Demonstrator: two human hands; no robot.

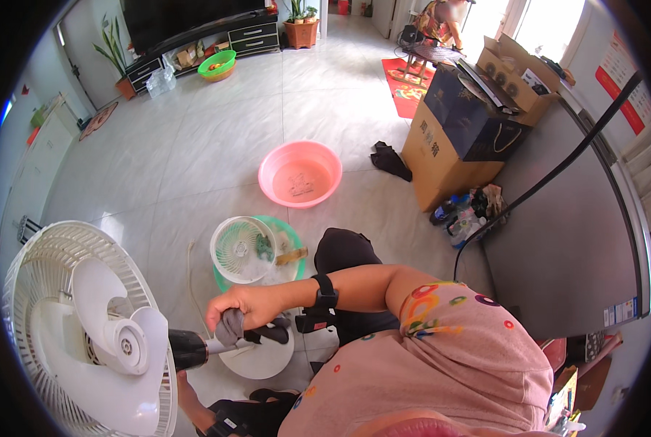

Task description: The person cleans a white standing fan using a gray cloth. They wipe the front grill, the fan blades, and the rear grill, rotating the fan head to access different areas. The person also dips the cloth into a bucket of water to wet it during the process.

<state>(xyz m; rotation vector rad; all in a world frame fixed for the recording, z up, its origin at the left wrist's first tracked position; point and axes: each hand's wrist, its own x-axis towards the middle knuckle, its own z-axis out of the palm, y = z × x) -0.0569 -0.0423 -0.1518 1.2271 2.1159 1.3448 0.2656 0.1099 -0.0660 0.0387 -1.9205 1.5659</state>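
My right hand (254, 308) grips a grey cloth (229, 328) against the pale pole (229, 345) of a white electric fan. The fan's head tilts at the left, its white blades (104, 333) uncovered inside the rear guard (79, 240). Below the black neck (187, 349), my left hand (185, 382) is mostly hidden behind the guard. The round white base (265, 360) rests on the floor, with a dark cloth-like item (276, 332) over it. Beyond my right hand, a green basin (301, 262) holds a white slotted basket (219, 257), suds, a green scrubber (263, 247) and a wooden-handled brush (291, 256).
A pink basin (299, 175) stands farther out on the tiled floor. Cardboard boxes (440, 147), bagged bottles (464, 218) and a grey fridge (571, 235) line the right. A black cloth (391, 159) lies beside the boxes. Another person (437, 24) sits at the back right.
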